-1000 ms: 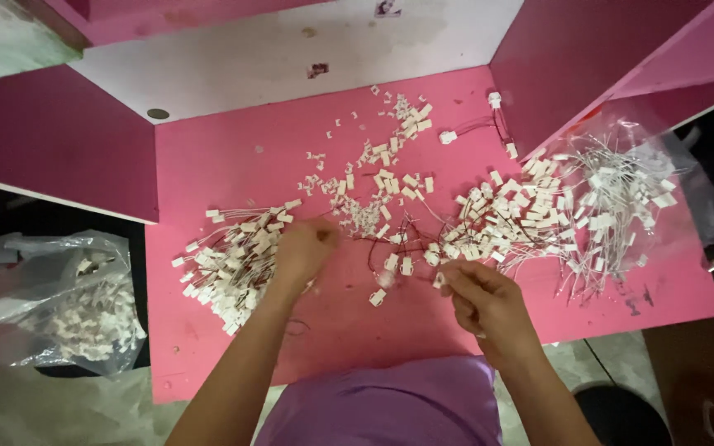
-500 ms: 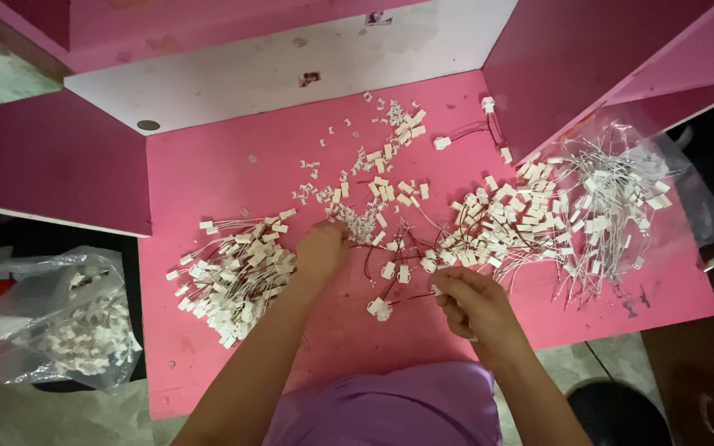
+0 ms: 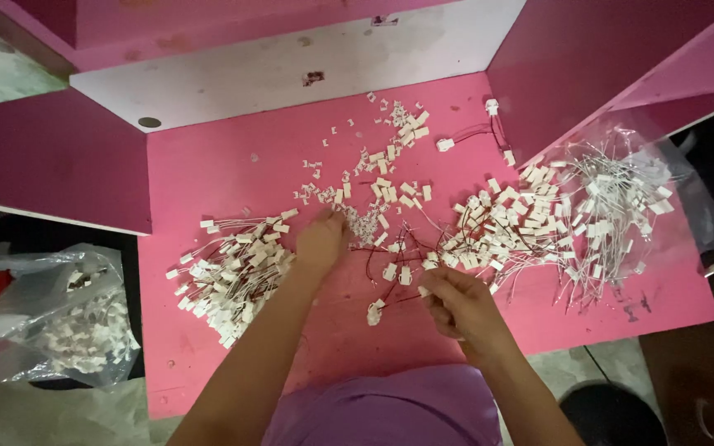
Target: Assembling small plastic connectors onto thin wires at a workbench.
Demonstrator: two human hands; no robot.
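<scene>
Change since earlier frame: left hand (image 3: 321, 241) has shifted from the left heap up toward the loose scatter at frame centre; right hand (image 3: 459, 304) has stayed low, centre-right.
Left hand: fingers curled down onto small white connector housings (image 3: 378, 192); whether they pinch one, cannot tell.
Right hand: fingers closed on a red-wired lead (image 3: 390, 291), its white plug (image 3: 374, 311) trailing to the left.
Step in hand: apparently picking a housing to mate with the held lead; next move calls for bringing both together.
Finished-looking bundle (image 3: 229, 272): white-wired, left on the pink bench (image 3: 208, 173).
Stock: wired pile (image 3: 502, 227), right of centre.
Off bench: clear bag (image 3: 59, 322), lower left.
</scene>
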